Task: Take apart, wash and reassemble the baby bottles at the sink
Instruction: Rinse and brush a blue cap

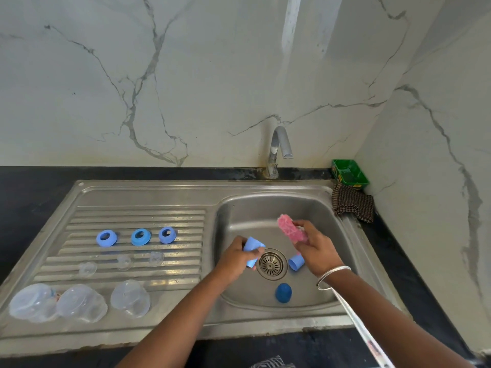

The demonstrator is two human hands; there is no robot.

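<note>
- A light blue plastic bottle cap (253, 250) is gripped by the left hand (236, 257) over the steel sink basin (265, 208), just left of the round metal drain strainer (271, 264).
- A pink mesh scrubber (291, 229) is clutched in the right hand (317, 248).
- A second light blue cap (296, 262) lies right of the drain; a dark blue cap (283, 292) sits nearer.
- On the ribbed draining board at left, three blue screw rings (140, 236) are lined up at the far side, three clear teats (124, 262) in the middle, and three clear bottle bodies (81, 302) nearest.
</note>
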